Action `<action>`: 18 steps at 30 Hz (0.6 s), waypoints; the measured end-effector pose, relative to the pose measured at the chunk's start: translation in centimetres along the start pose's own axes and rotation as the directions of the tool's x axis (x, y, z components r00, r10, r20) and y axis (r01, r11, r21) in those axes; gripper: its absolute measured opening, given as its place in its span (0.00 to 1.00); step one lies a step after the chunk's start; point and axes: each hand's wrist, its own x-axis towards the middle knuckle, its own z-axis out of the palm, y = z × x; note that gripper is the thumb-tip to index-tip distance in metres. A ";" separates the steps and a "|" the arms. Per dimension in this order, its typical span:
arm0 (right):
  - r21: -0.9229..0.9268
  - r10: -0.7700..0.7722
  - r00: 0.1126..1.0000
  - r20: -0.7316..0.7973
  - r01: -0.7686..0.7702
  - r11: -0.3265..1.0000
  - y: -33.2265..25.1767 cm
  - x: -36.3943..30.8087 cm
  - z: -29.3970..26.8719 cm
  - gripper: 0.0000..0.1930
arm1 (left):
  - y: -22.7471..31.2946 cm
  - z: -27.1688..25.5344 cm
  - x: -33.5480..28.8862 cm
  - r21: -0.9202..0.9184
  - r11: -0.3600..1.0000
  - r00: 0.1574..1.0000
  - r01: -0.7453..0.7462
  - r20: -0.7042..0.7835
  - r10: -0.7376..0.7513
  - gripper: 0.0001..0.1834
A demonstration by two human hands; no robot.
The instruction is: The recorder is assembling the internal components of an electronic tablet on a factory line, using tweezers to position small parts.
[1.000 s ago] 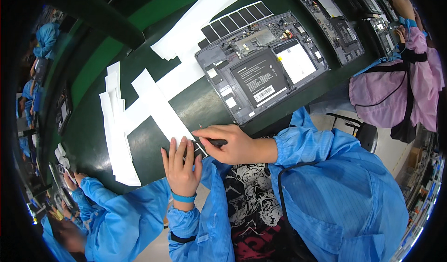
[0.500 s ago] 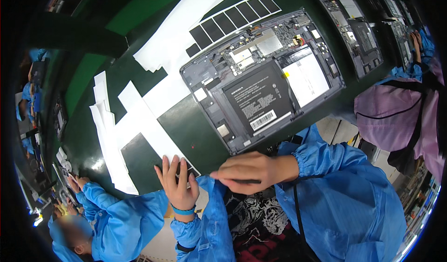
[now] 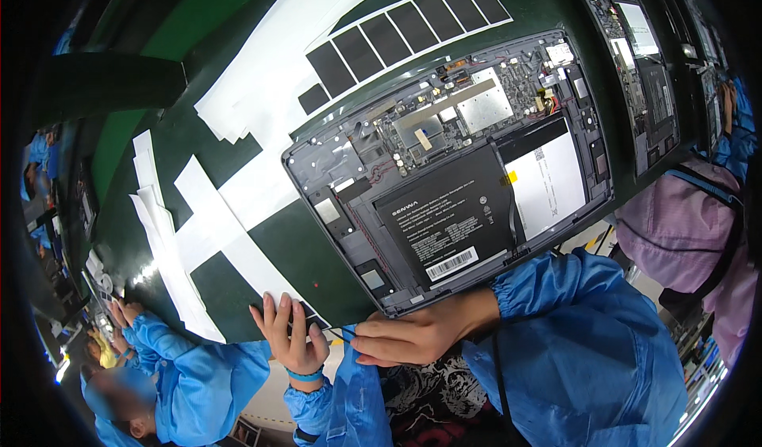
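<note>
My left hand (image 3: 291,337) rests at the table's near edge, fingers stretched and spread over the end of a white paper strip (image 3: 246,252). Dark patches on that end show between the fingers. Beside it on the right, my right hand (image 3: 421,332) is closed round a thin black tool (image 3: 343,333). Its tip points at my left hand; the rest is hidden in the fist. Just beyond my right hand lies an opened tablet-like device (image 3: 323,242), with its circuit board (image 3: 484,105), black battery (image 3: 444,217) and white-labelled battery part (image 3: 546,181) exposed.
A white sheet with several black rectangular stickers (image 3: 410,28) lies beyond the device. White backing papers (image 3: 163,240) are spread at left. Another opened device (image 3: 643,74) stands at right. Co-workers in blue (image 3: 190,375) and pink clothing (image 3: 675,225) sit on both sides.
The view has shifted, so the device looks nearer and lower. My right hand has turned, and the black tool's tip now points at my left hand, which stays on the strip's end.
</note>
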 end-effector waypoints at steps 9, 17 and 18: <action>0.211 0.199 0.974 0.104 -0.217 0.953 -1.5 1.4 1.2 0.12 | -0.1 0.2 -0.3 -0.002 1.000 0.999 0.020 -0.047 -0.020 0.18; 0.445 0.470 0.883 0.016 -0.427 0.787 -0.5 4.6 4.6 0.09 | -0.9 0.3 -0.4 0.004 1.000 0.999 0.000 -0.036 0.000 0.19; 0.435 0.472 0.882 -0.001 -0.425 0.794 -0.4 4.8 4.0 0.06 | -0.8 0.2 0.1 0.014 1.000 0.999 -0.019 -0.029 0.019 0.18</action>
